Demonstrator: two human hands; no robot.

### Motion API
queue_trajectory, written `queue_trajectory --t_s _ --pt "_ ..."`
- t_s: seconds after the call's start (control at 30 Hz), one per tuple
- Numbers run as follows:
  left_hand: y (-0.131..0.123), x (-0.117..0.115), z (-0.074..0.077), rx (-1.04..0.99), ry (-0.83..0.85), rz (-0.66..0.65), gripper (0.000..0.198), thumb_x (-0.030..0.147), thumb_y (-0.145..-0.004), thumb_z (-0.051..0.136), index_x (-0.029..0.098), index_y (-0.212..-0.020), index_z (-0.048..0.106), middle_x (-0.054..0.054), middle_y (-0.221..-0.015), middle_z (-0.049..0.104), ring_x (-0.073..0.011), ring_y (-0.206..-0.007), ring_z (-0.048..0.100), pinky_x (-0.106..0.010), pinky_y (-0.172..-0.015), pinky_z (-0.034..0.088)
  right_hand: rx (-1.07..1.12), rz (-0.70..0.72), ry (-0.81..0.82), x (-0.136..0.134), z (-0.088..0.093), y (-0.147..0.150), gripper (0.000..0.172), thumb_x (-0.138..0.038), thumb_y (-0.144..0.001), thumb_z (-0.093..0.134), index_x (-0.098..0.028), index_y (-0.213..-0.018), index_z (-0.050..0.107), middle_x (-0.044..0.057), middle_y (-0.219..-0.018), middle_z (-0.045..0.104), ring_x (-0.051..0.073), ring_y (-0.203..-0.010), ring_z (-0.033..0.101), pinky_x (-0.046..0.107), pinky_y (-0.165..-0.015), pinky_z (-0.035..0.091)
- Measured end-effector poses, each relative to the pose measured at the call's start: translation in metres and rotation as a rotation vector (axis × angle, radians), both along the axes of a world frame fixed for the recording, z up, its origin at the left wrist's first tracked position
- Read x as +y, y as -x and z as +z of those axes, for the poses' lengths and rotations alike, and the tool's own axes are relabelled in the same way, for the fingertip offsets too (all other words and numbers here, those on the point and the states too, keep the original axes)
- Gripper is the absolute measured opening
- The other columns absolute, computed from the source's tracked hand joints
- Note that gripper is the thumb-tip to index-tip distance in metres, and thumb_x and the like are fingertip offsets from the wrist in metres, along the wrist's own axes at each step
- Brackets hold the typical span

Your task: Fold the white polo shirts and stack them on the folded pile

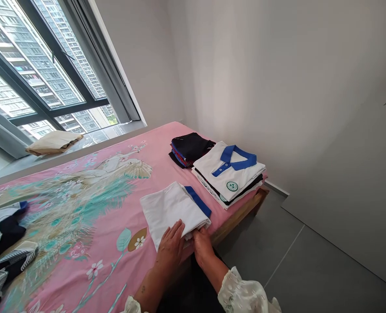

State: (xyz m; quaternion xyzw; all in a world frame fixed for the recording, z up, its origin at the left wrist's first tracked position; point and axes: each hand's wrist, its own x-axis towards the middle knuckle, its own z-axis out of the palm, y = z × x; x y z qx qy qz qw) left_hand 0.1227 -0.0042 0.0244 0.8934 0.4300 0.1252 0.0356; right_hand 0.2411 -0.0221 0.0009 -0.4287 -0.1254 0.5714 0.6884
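Note:
A folded white shirt with a blue collar lies on the pink flowered bedsheet near the bed's right edge. My left hand rests flat on the shirt's near corner, fingers stretched out. My right hand touches the shirt's near edge from the side, its fingers tucked at or under the fabric. Beyond it sits a stack of folded shirts topped by a white polo with a blue collar and a round green badge. A second pile of dark folded clothes lies behind that.
Unfolded dark, white and striped garments lie heaped at the bed's left. A beige cushion rests on the windowsill under a large window. A white wall runs along the right, with grey floor tiles beside the wooden bed frame.

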Motion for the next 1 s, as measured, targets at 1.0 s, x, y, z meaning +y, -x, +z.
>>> queue_trajectory --t_s 1.0 --pt "0.065 -0.023 -0.009 -0.042 -0.133 0.147 0.043 0.025 -0.092 0.038 0.027 -0.134 0.049 -0.005 -0.149 0.037 -0.0241 -0.141 0.024 -0.050 -0.116 0.016 -1.203 0.195 -0.275 -0.020 0.048 -0.036 0.028 -0.038 -0.090 0.047 -0.023 -0.098 0.068 0.007 -0.099 0.070 0.022 -0.096 0.061 0.034 -0.090 0.043"
